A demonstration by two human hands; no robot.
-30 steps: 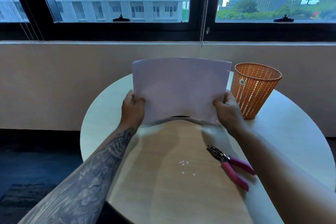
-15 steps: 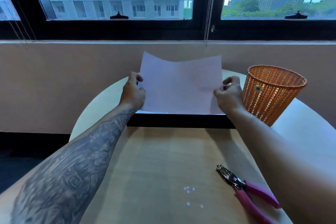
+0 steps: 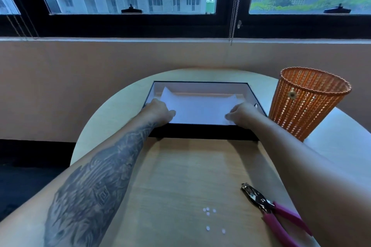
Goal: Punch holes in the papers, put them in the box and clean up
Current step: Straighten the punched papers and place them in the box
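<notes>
**Desk:** Read me the inventory, biggest item first.

**Operator:** Item one, table (image 3: 180, 166): round top, pale wood-grain laminate, smooth. Item two, box (image 3: 200, 131): shallow rectangle, matte black outside, white inside, open on top. It sits at the far middle of the table with its long sides running left to right. Item three, basket (image 3: 307, 104): orange mesh, round, tapering downward, upright just right of the box.

**Desk:** And the paper?

**Operator:** Item four, paper (image 3: 200, 108): thin white sheet inside the box, long axis left to right, in line with the box's long sides. I see its near edge low against the near wall and its two far corners curled upward. Item five, left hand (image 3: 158, 110): fingers curled in, pinching the sheet's left edge close to the near corner. Item six, right hand (image 3: 242, 113): curled the same way, pinching the right edge. I read both grips as closed on the paper, though I can't make out the fingertips beneath it.

**Desk:** Small stuff?

**Operator:** Item seven, hole punch (image 3: 269, 208): plier type, bright metal head, pink handles. It lies flat at the near right of the table, head pointing far-left, well apart from the box. Item eight, paper dots (image 3: 208, 211): tiny white discs scattered loose on the table just left of the punch.
</notes>
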